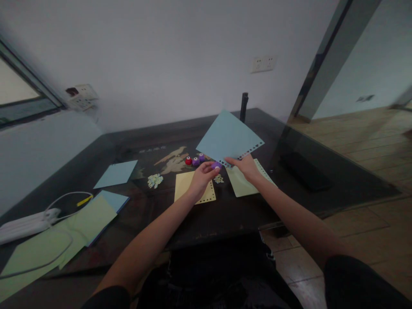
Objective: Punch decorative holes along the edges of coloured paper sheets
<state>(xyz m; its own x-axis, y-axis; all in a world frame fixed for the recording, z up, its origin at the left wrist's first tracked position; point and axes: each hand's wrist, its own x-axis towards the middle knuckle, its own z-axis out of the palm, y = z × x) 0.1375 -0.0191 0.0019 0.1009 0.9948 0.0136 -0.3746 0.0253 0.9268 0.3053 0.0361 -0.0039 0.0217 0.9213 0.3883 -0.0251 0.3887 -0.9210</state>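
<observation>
Between the fingers of my left hand [203, 177] is a small purple craft punch [216, 165], at the near corner of a light blue sheet of paper [229, 135]. My right hand [246, 166] grips that sheet by its near edge, which has a row of punched holes, and holds it tilted above the table. Below lie a yellow sheet [184, 182] and a pale green sheet [241, 182], both with holes along one edge. A red punch [188, 161] and two purple punches [195, 162] stand just beyond my left hand. Small paper cutouts [219, 178] lie between the sheets.
Another heap of cutouts [155, 180] lies to the left. Farther left are a blue sheet [116, 174], stacked green sheets [93, 216] and a white power strip [25, 225] with its cable. A dark flat object [302, 171] lies right; a black post [243, 106] stands at the back.
</observation>
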